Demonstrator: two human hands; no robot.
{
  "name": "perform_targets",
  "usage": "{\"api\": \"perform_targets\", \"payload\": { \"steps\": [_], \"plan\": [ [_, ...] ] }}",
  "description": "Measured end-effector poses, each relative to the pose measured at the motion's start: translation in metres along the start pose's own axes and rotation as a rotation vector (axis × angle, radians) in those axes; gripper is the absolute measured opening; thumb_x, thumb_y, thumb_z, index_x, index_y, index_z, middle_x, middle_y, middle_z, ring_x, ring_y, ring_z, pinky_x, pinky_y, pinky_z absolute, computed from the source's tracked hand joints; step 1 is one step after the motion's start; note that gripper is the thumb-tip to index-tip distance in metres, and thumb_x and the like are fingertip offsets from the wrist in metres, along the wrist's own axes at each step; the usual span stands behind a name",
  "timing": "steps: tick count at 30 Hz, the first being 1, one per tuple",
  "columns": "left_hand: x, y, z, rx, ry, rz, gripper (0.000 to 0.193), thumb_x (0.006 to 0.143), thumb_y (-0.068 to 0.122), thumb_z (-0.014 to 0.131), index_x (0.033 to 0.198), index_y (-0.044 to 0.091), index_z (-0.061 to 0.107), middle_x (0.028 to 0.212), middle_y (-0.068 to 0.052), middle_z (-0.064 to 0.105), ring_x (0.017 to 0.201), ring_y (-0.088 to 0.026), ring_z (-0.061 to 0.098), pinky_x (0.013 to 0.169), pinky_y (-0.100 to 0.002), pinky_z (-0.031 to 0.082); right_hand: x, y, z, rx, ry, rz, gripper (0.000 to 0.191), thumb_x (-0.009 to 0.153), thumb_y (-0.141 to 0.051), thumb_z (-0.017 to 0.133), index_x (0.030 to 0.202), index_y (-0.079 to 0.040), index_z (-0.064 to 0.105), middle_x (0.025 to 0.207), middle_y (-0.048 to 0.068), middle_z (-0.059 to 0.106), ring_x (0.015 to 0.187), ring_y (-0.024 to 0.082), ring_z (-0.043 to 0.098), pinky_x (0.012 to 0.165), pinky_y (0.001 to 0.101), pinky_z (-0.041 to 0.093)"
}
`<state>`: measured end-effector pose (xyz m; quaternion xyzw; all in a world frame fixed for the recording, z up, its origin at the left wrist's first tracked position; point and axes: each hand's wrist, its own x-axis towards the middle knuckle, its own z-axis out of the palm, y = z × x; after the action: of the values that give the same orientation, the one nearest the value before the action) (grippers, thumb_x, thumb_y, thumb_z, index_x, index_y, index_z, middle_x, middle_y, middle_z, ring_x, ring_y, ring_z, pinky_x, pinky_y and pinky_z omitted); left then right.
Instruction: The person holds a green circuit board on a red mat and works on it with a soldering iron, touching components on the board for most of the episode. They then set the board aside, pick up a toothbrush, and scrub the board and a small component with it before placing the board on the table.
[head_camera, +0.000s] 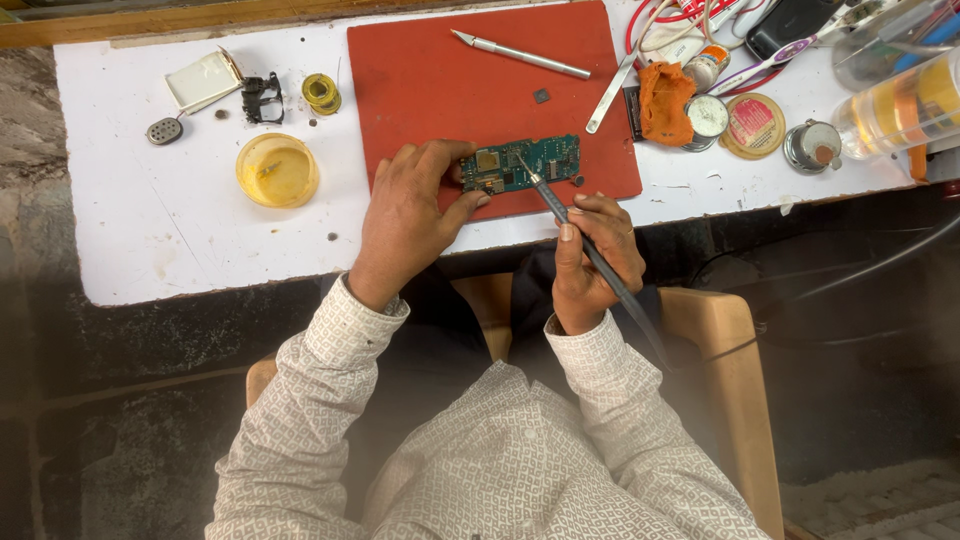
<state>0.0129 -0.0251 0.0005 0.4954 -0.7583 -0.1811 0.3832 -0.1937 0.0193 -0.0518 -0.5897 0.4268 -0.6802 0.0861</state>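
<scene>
A small green circuit board (520, 165) lies on the near edge of a red mat (440, 80). My left hand (410, 215) pinches the board's left end between thumb and fingers. My right hand (595, 260) grips a dark soldering iron (590, 250) like a pen. Its metal tip touches the middle of the board. The iron's cord runs back past my right wrist.
A white worktop (150, 230) holds a round yellow dish (277, 170), a solder spool (321, 93), a craft knife (520, 55), tweezers (612, 95), an orange cloth (664, 100), small tins (755, 125) and a clear bottle (900, 105). I sit on a wooden chair (725, 350).
</scene>
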Motion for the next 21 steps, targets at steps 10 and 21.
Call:
{"api": "perform_targets", "payload": {
  "steps": [10, 21],
  "plan": [
    [0.0005, -0.0001, -0.0005, 0.001, 0.0, 0.002, 0.044, 0.084, 0.021, 0.086, 0.121, 0.009, 0.065, 0.093, 0.001, 0.071, 0.089, -0.018, 0.063, 0.083, -0.036, 0.041, 0.0004, -0.0005, -0.0008, 0.001, 0.01, 0.007, 0.008, 0.098, -0.01, 0.071, 0.104, -0.005, 0.069, 0.098, 0.01, 0.073, 0.11, 0.027, 0.071, 0.109, 0.0459, 0.057],
    [0.0012, 0.0009, -0.0009, 0.007, 0.001, 0.005, 0.045, 0.083, 0.022, 0.086, 0.121, 0.009, 0.066, 0.093, 0.001, 0.071, 0.088, -0.018, 0.062, 0.083, -0.036, 0.041, 0.0012, -0.001, 0.0, -0.01, 0.004, -0.003, 0.008, 0.098, -0.011, 0.071, 0.103, -0.004, 0.07, 0.095, 0.009, 0.074, 0.11, 0.027, 0.072, 0.109, 0.0461, 0.057]
  ]
}}
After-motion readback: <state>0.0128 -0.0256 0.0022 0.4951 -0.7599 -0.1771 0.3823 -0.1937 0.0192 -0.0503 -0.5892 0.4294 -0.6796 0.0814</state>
